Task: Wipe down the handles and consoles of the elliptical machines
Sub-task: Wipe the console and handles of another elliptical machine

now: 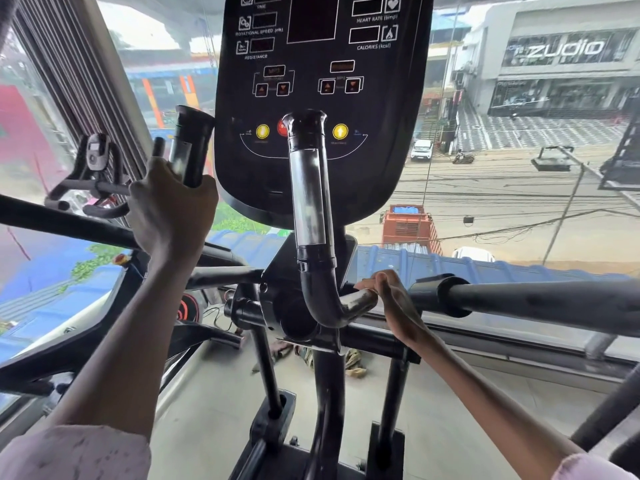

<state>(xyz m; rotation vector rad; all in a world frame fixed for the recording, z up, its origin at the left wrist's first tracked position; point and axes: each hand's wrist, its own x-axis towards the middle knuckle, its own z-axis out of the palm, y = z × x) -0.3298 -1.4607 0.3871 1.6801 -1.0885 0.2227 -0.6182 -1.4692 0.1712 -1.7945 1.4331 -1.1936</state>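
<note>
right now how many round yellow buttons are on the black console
2. One round yellow button sits left of the upright black and silver handle on the black console; the other round yellow button sits right of it. The handle may hide more.

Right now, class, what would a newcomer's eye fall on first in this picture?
The black console fills the upper centre, with yellow buttons and a red one half hidden behind the upright centre handle. The left hand grips the left handle; the right hand rests by the centre handle's lower bend.
</note>
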